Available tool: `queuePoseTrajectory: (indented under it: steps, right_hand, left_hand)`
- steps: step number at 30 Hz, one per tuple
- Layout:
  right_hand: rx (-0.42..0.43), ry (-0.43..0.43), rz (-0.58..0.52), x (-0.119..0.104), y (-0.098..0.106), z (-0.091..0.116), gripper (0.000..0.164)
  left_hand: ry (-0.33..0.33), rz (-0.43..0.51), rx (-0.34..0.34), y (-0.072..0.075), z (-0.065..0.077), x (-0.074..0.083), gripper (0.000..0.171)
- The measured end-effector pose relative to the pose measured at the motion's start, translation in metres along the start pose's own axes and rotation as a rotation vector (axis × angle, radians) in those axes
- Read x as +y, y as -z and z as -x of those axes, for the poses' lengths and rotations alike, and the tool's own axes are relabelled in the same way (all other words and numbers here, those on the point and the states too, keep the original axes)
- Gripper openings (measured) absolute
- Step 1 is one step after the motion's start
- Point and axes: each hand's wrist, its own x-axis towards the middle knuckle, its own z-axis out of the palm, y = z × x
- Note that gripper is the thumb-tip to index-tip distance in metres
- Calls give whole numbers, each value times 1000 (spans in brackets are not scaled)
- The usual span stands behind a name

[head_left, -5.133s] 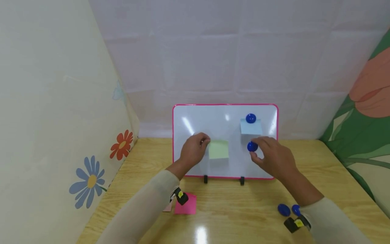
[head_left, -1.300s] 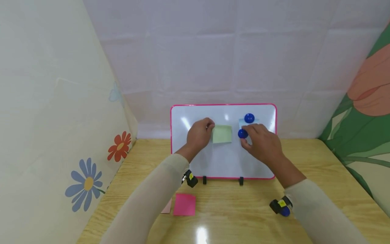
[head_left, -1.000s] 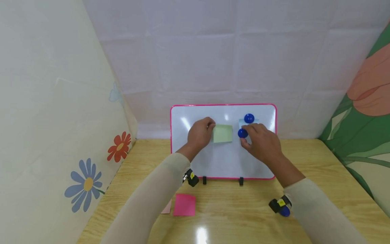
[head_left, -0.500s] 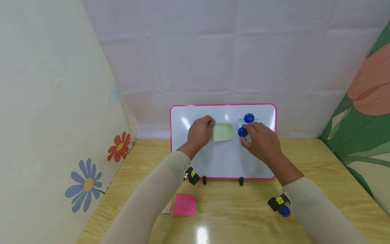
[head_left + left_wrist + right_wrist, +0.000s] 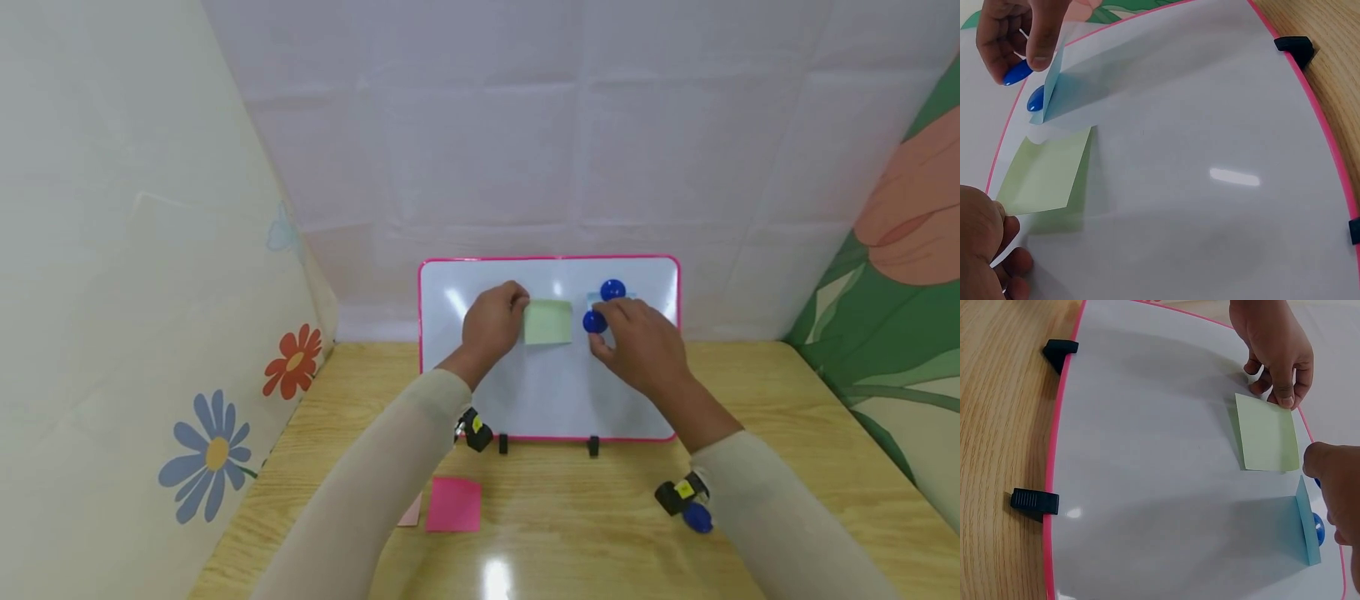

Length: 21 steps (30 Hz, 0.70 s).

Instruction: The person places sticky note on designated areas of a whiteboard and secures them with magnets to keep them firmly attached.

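My left hand (image 5: 491, 325) pinches a pale green sticky note (image 5: 548, 322) by its upper left corner, against a pink-edged whiteboard (image 5: 555, 392). In the left wrist view the note's lower edge stands off the surface and casts a shadow. Between thumb and fingers, my right hand (image 5: 647, 346) holds a round blue magnet (image 5: 594, 322), just right of the green note and in front of the board. Another blue magnet (image 5: 612, 289) pins a light blue sticky note (image 5: 1052, 81) at the board's upper right; my right hand hides most of that note in the head view.
Two black feet (image 5: 503, 444) support the board's lower edge on the wooden table (image 5: 555, 517). A bright pink sticky note (image 5: 453, 504) and a pale pink one (image 5: 410, 510) lie at front left. Beside my right wrist camera lies a blue magnet (image 5: 697, 517).
Over five seconds, my left hand has raised the green note up the board and slightly right. My right hand has carried its magnet up and left; both still creep upward in the last second.
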Motion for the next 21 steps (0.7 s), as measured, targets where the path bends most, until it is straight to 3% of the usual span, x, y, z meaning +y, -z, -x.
queuePoseTrajectory:
  steps: [14, 21]
  right_hand:
    - [-83, -50, -22, -14, 2, -15, 52]
    - [-75, -48, -6, -15, -3, -18, 53]
  left_hand:
    - [-4, -12, 0, 2, -1, 5, 19]
    - [-13, -38, 11, -1, -4, 6, 20]
